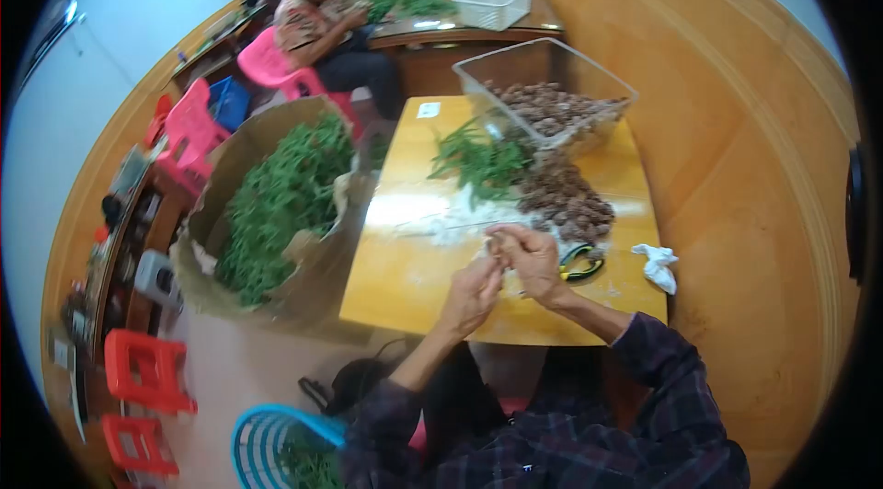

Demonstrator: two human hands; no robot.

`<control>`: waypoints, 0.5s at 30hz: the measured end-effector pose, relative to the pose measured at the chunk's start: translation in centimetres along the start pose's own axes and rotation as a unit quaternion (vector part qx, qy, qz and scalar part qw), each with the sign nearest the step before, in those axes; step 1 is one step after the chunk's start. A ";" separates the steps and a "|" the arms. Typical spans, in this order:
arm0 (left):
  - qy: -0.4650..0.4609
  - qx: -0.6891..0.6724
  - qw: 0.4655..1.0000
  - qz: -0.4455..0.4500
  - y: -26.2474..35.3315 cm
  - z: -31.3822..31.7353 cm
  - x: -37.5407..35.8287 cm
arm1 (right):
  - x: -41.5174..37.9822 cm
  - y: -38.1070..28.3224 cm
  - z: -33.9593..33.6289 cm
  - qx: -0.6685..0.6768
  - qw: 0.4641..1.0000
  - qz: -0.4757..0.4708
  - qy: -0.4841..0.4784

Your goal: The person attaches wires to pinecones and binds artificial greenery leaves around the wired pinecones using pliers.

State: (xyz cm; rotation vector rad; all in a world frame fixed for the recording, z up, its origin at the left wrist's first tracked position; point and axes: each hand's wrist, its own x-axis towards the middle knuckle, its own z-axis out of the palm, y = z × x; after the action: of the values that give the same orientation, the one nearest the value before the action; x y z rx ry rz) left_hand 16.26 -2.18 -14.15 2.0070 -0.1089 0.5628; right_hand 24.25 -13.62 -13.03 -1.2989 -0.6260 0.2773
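Observation:
My left hand (473, 296) and my right hand (532, 261) meet over the near part of the yellow table (395, 277). Both have their fingers pinched together around something small, which they mostly hide. Just beyond my right hand lies a pile of brown cone-like pieces (566, 199). Pliers with black and yellow handles (583, 264) rest beside my right hand. Green artificial-looking sprigs (483, 158) lie farther back, left of the pile. Thin stems or wires (428, 224) and white powdery bits are scattered on the tabletop.
A clear bin (614, 103) of brown pieces stands at the table's far right. Crumpled white tissue (657, 266) lies at the right edge. Left stands a large paper sack (317, 273) of greenery; below, a blue basket (246, 438). A person (317, 29) sits at another table behind.

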 end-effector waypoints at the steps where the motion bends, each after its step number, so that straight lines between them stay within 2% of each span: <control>1: 0.000 -0.004 1.000 0.017 0.2 0.0 -0.1 | -0.2 -0.2 0.0 0.014 1.000 0.004 0.010; 4: -0.009 0.007 0.999 0.036 0.1 0.1 -0.3 | -0.5 -1.2 -0.3 0.022 1.000 0.017 -0.012; 7: 0.004 -0.002 1.000 0.027 0.4 0.1 -0.4 | -1.3 -1.5 0.2 0.021 1.000 0.013 0.001; 8: 0.011 -0.010 0.999 0.050 0.7 0.2 -0.5 | -1.4 -1.3 0.1 0.022 1.000 -0.001 0.000; 11: -0.006 -0.027 0.999 0.020 0.7 0.5 -0.8 | -1.7 -0.9 0.0 0.036 0.999 0.027 0.025; 12: 0.009 -0.038 0.998 0.043 1.0 0.6 -0.7 | -1.8 -0.8 0.0 0.032 0.999 0.028 0.033; 15: -0.014 -0.035 0.999 0.030 0.6 0.9 -0.8 | -2.2 -0.9 -0.1 0.014 0.999 0.017 0.049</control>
State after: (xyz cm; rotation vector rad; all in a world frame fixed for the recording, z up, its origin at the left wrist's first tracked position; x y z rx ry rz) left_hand 15.64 -3.40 -14.36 1.9492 -0.2045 0.5609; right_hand 22.36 -15.13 -12.76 -1.2901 -0.5146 0.2476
